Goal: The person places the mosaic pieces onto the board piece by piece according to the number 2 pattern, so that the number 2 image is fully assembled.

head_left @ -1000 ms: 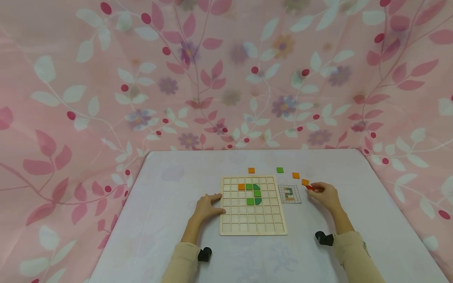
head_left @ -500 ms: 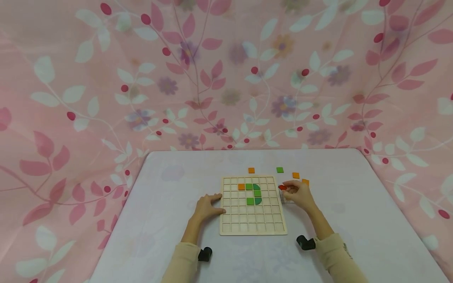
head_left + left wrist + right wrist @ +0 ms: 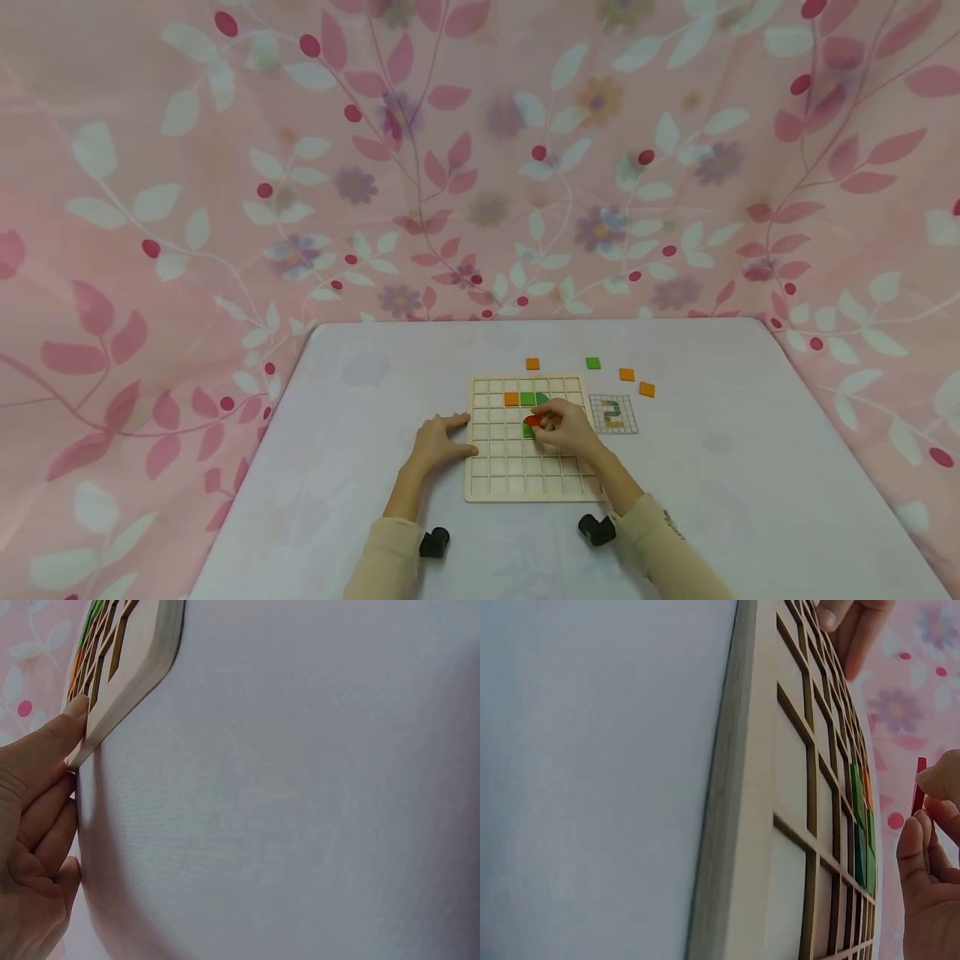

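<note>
My right hand [image 3: 564, 428] pinches a red piece with a curved edge [image 3: 532, 421] over the wooden grid board [image 3: 495, 479]. In the right wrist view the red piece [image 3: 919, 784] stands edge-on between thumb and fingers, away from the grid. My left hand [image 3: 435, 442] rests at the board's left edge, thumb and index finger spread. The left wrist view has that thumb [image 3: 64, 720] on the board's rim. An orange square tile [image 3: 512, 399], a green square tile [image 3: 528, 398] and a dark green rounded piece [image 3: 542, 399] sit in the grid. Other green pieces are partly hidden by my right hand.
A small pattern card [image 3: 613, 414] lies right of the board. Beyond it are loose square tiles: an orange tile [image 3: 532, 364], a green tile [image 3: 593, 363] and two more orange ones. White cloth covers the table [image 3: 360, 408]; a floral curtain [image 3: 480, 167] hangs behind.
My right hand has carried the red piece left, from beside the orange tiles, across the pattern card, to over the board. The card shows again. My left hand stays at the board's edge.
</note>
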{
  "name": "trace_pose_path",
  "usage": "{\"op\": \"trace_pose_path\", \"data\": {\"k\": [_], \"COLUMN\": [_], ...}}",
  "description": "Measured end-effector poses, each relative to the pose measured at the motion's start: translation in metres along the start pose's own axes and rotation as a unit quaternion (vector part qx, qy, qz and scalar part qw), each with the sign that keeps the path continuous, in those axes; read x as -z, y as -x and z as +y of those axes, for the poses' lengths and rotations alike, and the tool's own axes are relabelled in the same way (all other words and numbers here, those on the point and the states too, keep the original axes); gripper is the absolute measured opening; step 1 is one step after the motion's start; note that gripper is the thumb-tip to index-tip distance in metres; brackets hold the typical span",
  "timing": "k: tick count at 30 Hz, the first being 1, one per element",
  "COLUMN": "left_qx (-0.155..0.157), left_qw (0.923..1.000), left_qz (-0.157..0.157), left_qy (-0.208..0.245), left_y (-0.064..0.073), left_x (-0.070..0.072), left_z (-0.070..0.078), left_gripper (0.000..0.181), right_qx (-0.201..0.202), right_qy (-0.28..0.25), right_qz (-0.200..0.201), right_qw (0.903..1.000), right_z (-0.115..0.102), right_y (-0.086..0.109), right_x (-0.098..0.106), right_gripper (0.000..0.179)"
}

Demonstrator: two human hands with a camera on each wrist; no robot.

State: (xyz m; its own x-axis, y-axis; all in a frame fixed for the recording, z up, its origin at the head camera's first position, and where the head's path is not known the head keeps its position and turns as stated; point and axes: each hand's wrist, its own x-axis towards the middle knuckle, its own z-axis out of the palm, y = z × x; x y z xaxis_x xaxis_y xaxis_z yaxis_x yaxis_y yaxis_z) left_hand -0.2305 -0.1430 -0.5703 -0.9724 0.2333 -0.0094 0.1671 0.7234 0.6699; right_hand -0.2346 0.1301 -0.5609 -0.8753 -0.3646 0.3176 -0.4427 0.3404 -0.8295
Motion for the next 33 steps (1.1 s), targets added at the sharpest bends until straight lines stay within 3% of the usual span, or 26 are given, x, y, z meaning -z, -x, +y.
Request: {"op": "trace_pose_path", "data": {"k": [12,22,27,33], "left_qx": [-0.012,-0.014,-0.009,-0.008], "left_qw": [0.9999,0.9999,0.9999,0.9999], "left_qz": [0.004,0.009,0.006,0.007], "left_qy": [0.007,-0.001,0.006,0.003], "left_y": [0.000,0.000,0.000,0.000], "left_x": [0.000,0.001,0.001,0.001], "left_z": [-0.001,0.000,-0.001,0.000], "left_gripper": [0.065,0.065,0.065,0.065], "right_qx": [0.011,-0.010,0.028,0.093], "right_qy": [0.044,0.151,0.164,0.185], "right_qz": [-0.071,-0.140,-0.152,-0.133], "right_qw": [0.9964,0.9786,0.9742,0.9692], "right_z": [0.006,-0.001,-0.001,0.004], "right_y": [-0.021,-0.030,-0.029,-0.022], "right_x": [-0.024,-0.028,-0.026,-0.024], "right_gripper": [0.026,0.019,0.015,0.015]}}
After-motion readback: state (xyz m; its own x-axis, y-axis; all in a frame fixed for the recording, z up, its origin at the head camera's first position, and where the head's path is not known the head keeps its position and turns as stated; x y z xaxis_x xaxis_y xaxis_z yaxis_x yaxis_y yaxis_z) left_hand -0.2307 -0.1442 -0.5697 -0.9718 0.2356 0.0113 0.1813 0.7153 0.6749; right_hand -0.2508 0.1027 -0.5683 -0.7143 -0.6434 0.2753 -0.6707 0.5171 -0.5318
